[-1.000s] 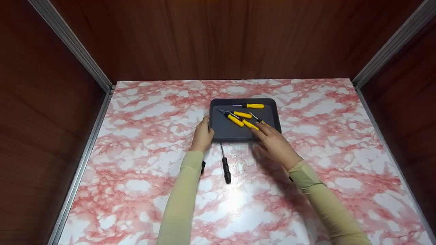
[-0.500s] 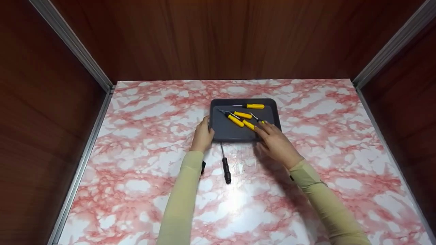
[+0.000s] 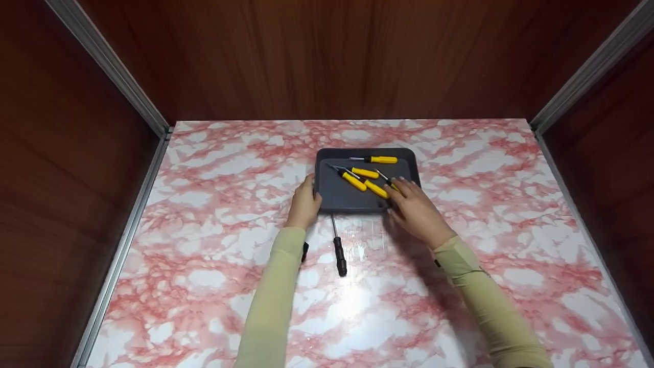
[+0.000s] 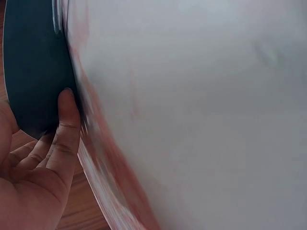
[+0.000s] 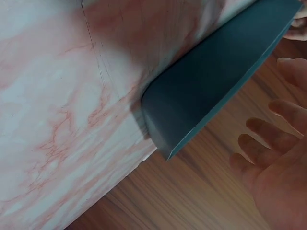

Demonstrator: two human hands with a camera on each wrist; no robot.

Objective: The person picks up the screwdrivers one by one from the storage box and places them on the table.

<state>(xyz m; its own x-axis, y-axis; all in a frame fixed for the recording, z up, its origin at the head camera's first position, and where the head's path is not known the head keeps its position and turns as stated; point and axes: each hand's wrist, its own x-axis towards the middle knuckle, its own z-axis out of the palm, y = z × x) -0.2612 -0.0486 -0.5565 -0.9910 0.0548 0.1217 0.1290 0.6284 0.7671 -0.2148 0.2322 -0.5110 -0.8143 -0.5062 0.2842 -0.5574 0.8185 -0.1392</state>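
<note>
A dark grey tray [image 3: 334, 200] sits on the marbled table, with several yellow-handled screwdrivers [image 3: 353, 181] lying in it at different angles. My left hand [image 3: 304, 204] holds the tray's left side near the front corner, its thumb against the front wall in the left wrist view. Over the tray's front right part is my right hand [image 3: 416, 212], fingers spread and relaxed, gripping nothing. Its fingertips overlap the handle of the rightmost screwdriver and come right beside another yellow handle [image 3: 376, 189]. A black-handled screwdriver [image 3: 340, 255] lies in front of the tray, shaft toward it.
The red-and-white marbled table [image 3: 214, 286] extends around the tray on all sides. Brown wood panels [image 3: 357, 61] stand at the back, left and right, with metal rails [image 3: 117, 230] along the sides.
My right hand has shifted slightly right, uncovering more of the yellow handle nearest the tray's front. The left hand and the tray have stayed in place.
</note>
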